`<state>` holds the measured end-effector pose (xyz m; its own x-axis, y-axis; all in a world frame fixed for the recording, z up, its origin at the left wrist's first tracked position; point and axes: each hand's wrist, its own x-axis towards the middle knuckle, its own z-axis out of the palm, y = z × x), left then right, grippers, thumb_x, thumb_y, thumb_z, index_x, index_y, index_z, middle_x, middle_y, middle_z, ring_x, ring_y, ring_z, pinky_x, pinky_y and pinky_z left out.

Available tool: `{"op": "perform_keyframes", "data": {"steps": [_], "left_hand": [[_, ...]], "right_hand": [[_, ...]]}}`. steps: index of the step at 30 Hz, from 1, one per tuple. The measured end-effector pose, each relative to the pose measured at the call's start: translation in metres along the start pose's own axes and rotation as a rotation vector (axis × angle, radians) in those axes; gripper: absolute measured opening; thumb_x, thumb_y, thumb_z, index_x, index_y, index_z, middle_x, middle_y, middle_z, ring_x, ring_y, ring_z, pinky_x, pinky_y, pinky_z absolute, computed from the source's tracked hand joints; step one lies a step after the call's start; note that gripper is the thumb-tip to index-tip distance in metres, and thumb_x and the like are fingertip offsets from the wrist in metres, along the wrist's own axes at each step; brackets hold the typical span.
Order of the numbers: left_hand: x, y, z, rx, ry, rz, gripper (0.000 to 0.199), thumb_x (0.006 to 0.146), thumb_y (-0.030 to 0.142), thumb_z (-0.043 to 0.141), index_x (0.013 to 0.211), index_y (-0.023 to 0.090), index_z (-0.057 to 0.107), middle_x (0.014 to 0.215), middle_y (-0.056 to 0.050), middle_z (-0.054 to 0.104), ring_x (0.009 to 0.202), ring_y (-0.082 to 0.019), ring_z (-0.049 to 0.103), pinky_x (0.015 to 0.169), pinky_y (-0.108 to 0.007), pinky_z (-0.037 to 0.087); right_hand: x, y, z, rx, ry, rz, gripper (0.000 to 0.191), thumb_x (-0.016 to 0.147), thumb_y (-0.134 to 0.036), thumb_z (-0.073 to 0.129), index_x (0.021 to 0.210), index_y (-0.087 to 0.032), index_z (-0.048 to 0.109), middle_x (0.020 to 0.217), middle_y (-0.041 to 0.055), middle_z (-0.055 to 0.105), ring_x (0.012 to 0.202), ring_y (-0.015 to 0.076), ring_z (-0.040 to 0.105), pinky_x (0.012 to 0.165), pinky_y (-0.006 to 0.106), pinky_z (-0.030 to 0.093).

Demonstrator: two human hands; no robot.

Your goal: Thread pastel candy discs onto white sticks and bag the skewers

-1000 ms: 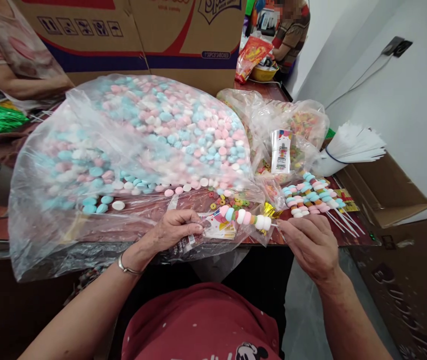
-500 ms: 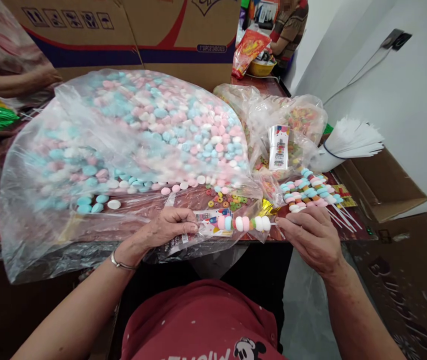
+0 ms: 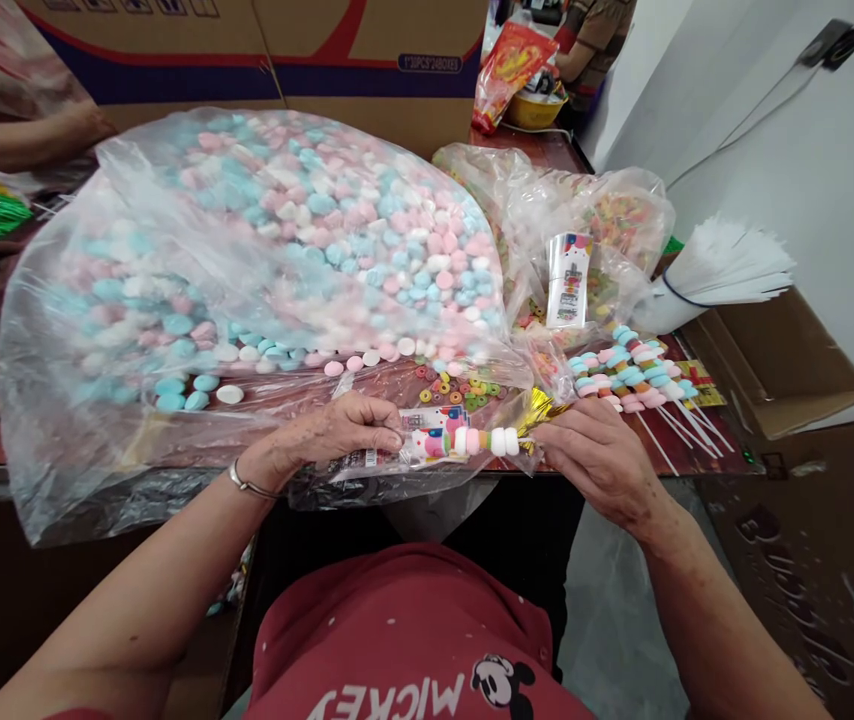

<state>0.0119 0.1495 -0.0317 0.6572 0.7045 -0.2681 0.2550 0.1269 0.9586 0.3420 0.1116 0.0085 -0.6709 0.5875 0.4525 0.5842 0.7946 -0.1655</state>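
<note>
A marshmallow skewer (image 3: 503, 441) with pink and white marshmallows and fruit-coloured gummy rings lies level between my hands. At its left end, a small printed plastic bag (image 3: 427, 443) covers part of the candy. My left hand (image 3: 337, 430) pinches this bag's edge between thumb and fingers. My right hand (image 3: 601, 455) closes round the skewer's stick at the other end, fingertips mostly hidden. Shiny gold ties (image 3: 541, 408) lie right beside those fingers. Beneath the skewer, a stack of printed bags (image 3: 438, 416) rests near the table edge.
A huge clear bag of marshmallows (image 3: 307, 235) fills the table's left and middle. Loose gummy rings (image 3: 472, 388) lie before it. Finished skewers (image 3: 633, 370) are piled right, near a tub of white sticks (image 3: 727, 270). A cardboard box (image 3: 367, 75) stands behind; a person's arm (image 3: 29, 135) shows left.
The printed bag now covers the skewer's left end, where pink and blue marshmallows showed bare before. My right hand and the skewer have shifted left, toward my left hand.
</note>
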Motion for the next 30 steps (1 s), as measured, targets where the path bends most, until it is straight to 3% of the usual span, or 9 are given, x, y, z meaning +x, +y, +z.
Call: {"op": "perform_keyframes", "data": {"steps": [5, 11, 17, 21, 25, 30], "left_hand": [[0.004, -0.002, 0.003, 0.004, -0.065, 0.020, 0.025, 0.077, 0.037, 0.067, 0.071, 0.013, 0.064, 0.061, 0.001, 0.060, 0.058, -0.010, 0.051, 0.054, -0.019, 0.039], [0.001, 0.004, 0.002, -0.001, -0.082, 0.025, 0.026, 0.078, 0.038, 0.068, 0.074, 0.012, 0.065, 0.063, 0.000, 0.060, 0.057, -0.009, 0.050, 0.053, -0.019, 0.038], [-0.004, 0.011, 0.008, -0.010, -0.203, -0.092, 0.030, 0.077, 0.041, 0.069, 0.083, 0.013, 0.061, 0.065, 0.002, 0.058, 0.057, -0.009, 0.048, 0.051, -0.019, 0.035], [-0.006, 0.012, 0.016, -0.062, -0.293, -0.122, 0.032, 0.075, 0.043, 0.072, 0.082, 0.014, 0.060, 0.062, 0.004, 0.053, 0.054, -0.008, 0.042, 0.048, -0.019, 0.030], [-0.009, 0.008, 0.015, -0.082, -0.259, -0.068, 0.032, 0.075, 0.043, 0.071, 0.079, 0.013, 0.062, 0.063, 0.004, 0.049, 0.056, -0.009, 0.039, 0.049, -0.021, 0.029], [-0.012, 0.007, 0.019, 0.044, -0.244, -0.022, 0.027, 0.083, 0.041, 0.066, 0.089, 0.015, 0.064, 0.075, 0.001, 0.055, 0.068, -0.012, 0.046, 0.059, -0.021, 0.036]], "right_hand": [[0.008, -0.006, 0.004, -0.056, 0.026, 0.028, 0.014, 0.093, -0.014, 0.051, 0.092, -0.019, 0.064, 0.080, 0.0049, 0.068, 0.076, 0.0185, 0.053, 0.070, 0.033, 0.038], [0.013, -0.010, 0.002, 0.037, -0.083, 0.019, 0.024, 0.098, -0.019, 0.041, 0.082, -0.018, 0.060, 0.073, 0.0033, 0.063, 0.070, 0.0162, 0.052, 0.067, 0.031, 0.038], [0.013, -0.006, 0.004, -0.051, 0.060, -0.015, 0.012, 0.094, -0.016, 0.052, 0.091, -0.018, 0.063, 0.078, 0.0043, 0.067, 0.074, 0.0178, 0.051, 0.069, 0.033, 0.036], [0.016, -0.008, 0.002, -0.083, 0.083, -0.072, 0.013, 0.094, -0.018, 0.052, 0.097, -0.020, 0.065, 0.079, 0.0036, 0.069, 0.074, 0.0180, 0.050, 0.068, 0.034, 0.034], [0.019, -0.011, -0.002, -0.083, 0.005, -0.041, 0.017, 0.096, -0.021, 0.049, 0.091, -0.018, 0.065, 0.073, 0.0035, 0.065, 0.070, 0.0174, 0.047, 0.067, 0.034, 0.033], [0.026, -0.013, -0.008, -0.092, -0.071, -0.060, 0.022, 0.098, -0.022, 0.045, 0.090, -0.020, 0.066, 0.075, 0.0035, 0.066, 0.072, 0.0180, 0.046, 0.068, 0.034, 0.032]]}}
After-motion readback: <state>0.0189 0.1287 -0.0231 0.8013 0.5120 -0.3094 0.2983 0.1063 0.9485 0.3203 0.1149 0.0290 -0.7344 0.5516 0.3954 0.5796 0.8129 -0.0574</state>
